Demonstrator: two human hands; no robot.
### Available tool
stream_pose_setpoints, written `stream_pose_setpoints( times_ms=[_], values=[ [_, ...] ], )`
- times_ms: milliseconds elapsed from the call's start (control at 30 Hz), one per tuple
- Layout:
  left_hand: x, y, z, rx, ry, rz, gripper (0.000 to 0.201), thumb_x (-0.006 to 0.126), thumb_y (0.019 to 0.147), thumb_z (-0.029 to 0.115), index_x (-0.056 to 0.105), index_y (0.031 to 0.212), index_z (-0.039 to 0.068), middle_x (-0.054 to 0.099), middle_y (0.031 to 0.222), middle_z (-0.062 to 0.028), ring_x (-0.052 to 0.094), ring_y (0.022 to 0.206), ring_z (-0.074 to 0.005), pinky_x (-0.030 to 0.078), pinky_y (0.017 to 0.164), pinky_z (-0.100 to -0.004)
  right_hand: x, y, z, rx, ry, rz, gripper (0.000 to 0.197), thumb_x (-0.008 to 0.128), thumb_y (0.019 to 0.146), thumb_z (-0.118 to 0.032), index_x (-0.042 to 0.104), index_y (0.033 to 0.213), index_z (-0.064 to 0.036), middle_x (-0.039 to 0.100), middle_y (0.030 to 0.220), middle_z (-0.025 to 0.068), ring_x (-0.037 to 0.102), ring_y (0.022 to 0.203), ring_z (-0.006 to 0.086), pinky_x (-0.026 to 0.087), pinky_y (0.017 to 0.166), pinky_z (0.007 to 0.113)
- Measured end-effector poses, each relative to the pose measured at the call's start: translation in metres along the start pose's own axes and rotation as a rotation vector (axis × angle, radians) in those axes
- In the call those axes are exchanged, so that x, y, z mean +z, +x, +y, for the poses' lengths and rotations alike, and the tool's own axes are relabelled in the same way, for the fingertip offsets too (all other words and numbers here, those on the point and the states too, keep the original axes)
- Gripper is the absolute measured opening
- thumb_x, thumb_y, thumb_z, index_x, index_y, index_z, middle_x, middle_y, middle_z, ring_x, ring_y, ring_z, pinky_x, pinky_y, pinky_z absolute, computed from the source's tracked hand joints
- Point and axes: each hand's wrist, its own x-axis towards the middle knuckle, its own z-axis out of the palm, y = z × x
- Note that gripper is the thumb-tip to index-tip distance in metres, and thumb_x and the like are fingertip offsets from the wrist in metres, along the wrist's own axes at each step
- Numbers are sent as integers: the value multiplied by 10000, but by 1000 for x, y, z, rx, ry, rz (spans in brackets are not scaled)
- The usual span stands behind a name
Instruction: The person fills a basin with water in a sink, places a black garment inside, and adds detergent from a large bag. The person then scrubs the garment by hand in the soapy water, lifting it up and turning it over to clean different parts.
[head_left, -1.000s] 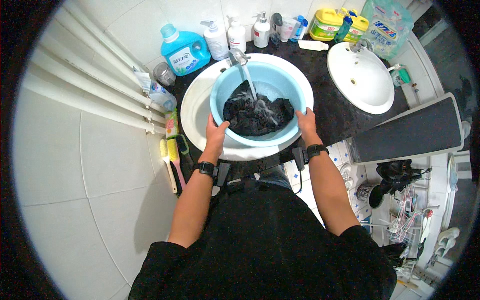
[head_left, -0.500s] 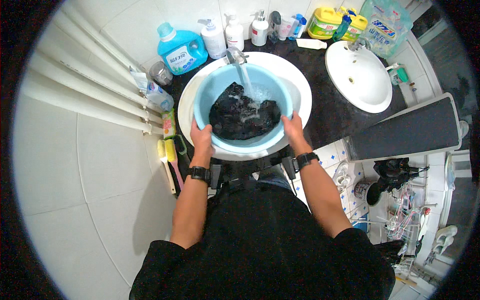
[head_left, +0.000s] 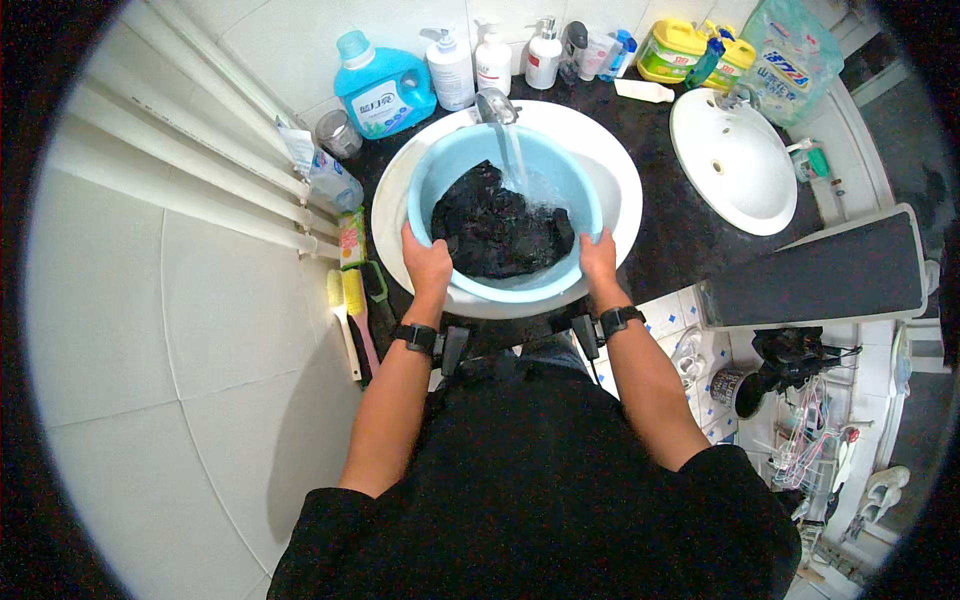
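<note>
A light blue plastic basin (head_left: 520, 292) rests in the white oval sink (head_left: 622, 190). My left hand (head_left: 428, 262) is closed on its near left rim, and my right hand (head_left: 598, 258) grips the near right rim. Fingers of both hands are partly hidden by the basin wall. Inside, a dark cloth (head_left: 498, 225) lies soaked and bunched in water. From the silver faucet (head_left: 495, 106) a stream runs down into the basin, stirring the surface near the cloth's far right side.
Behind the sink stand a blue detergent jug (head_left: 385, 95), pump bottles (head_left: 452, 72) and yellow jugs (head_left: 672, 52). Brushes (head_left: 357, 305) lie at the left edge. A second white sink (head_left: 735, 185) is at the right, with a dark grey panel (head_left: 820, 268) nearer me.
The whole view has shifted, so the scene sits slightly farther right. Both hands still hold the basin rim, the left hand a little higher along it. Water keeps running.
</note>
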Motion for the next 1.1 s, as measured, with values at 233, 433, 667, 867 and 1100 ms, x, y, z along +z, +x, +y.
stream_pose_setpoints(
  times_ms=[233,433,667,867,1100],
  values=[
    [-1,2,-7,4,-11,20,518,484,677,-32,436,1193,-28,555,1098,-199,536,1048,-321,386,927,-356,-1,-2,-2,3,21,-22,431,597,800,-205,486,1108,75,558,1059,281,540,1003,415,423,866,418],
    [-3,0,-1,-19,-4,-15,523,477,676,-22,434,1197,-29,552,1109,-198,538,1042,-321,385,929,-355,-6,-8,-12,32,23,-61,420,592,795,-183,485,1111,71,537,1097,275,513,1041,414,416,884,419],
    [-4,0,-2,-25,-3,-14,528,473,684,-7,427,1210,-30,548,1117,-199,527,1058,-323,372,942,-350,-3,-11,-57,-659,-686,-302,682,684,728,-153,303,1256,47,403,1225,284,429,1130,396,409,933,410],
    [11,-6,6,-3,12,18,528,472,701,-11,406,1225,-25,534,1135,-209,523,1061,-333,375,936,-357,46,16,-54,-65,-552,-757,1124,764,663,-335,-22,1389,10,250,1383,286,358,1223,409,340,1000,408],
    [2,-2,-12,9,-9,2,502,486,716,-20,406,1211,-28,542,1126,-184,529,1056,-305,381,932,-348,30,23,-61,151,-84,-883,428,683,682,-206,595,1016,48,627,881,111,608,741,209,489,639,331]
  ],
)
